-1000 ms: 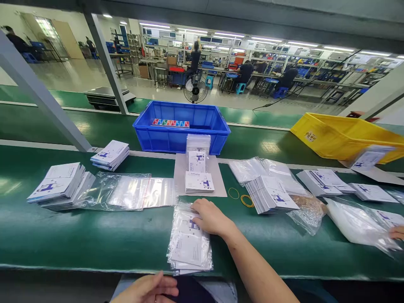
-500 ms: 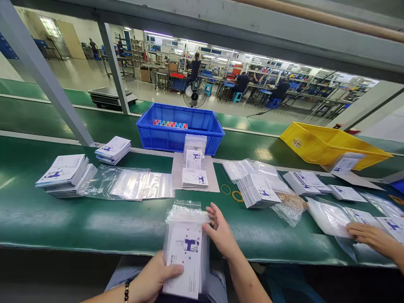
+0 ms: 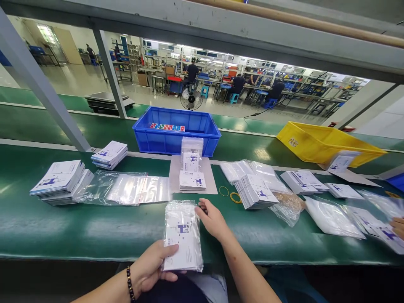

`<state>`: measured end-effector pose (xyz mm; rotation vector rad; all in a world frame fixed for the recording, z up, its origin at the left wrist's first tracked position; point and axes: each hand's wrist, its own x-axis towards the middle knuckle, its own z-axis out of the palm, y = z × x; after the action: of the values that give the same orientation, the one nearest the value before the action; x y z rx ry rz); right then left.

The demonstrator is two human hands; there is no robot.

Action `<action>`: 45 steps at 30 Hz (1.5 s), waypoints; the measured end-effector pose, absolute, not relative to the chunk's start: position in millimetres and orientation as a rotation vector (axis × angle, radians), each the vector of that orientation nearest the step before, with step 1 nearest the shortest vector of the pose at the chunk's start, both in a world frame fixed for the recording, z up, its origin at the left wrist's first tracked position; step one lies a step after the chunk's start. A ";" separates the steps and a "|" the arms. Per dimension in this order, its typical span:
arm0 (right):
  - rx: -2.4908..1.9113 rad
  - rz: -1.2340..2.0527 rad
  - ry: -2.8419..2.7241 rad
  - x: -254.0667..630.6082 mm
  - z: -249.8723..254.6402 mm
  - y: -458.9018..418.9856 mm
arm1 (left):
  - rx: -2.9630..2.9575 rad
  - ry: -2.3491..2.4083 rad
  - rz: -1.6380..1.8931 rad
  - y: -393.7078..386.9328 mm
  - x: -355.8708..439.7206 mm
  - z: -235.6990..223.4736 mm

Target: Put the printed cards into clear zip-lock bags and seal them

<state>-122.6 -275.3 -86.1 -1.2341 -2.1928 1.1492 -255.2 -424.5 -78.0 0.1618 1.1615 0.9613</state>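
Now, in the head view, the left hand (image 3: 153, 263) holds a stack of clear bags (image 3: 182, 248) with white booklets inside. Its grip has the thumb on top and fingers under, near the bottom end. A moment ago the stack hung lower, over the lap; now most of it is over the green counter (image 3: 94, 229), and the tops look more even. To me, that means the bags are getting neater. The right hand (image 3: 212, 219) is by their top right side, its grip loose with bent fingers; I can't tell if it touches. Past the stack, a booklet pile (image 3: 192, 181) sits on a gray sheet (image 3: 210, 179). A co-worker's hand (image 3: 399, 226) has moved to the far right edge.
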 end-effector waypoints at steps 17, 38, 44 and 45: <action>-1.165 0.798 -2.805 -129.6 -71.7 -330.8 | -0.034 0.816 0.960 -466.5 -256.8 -107.2; -0.783 1.284 -1.647 -128.5 -97.4 -316.3 | 1.030 1.472 1.576 -382.0 -266.4 -58.3; -0.745 1.210 -1.664 -122.1 -78.5 -326.2 | 0.966 1.448 1.560 -382.6 -256.9 -48.5; -0.742 1.234 -1.656 -121.6 -77.5 -326.6 | 0.915 1.421 1.576 -382.2 -256.0 -48.0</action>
<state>-121.6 -326.6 -77.5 -0.7420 -1.6559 1.2336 -256.0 -382.2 -48.0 0.9149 1.4210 1.5762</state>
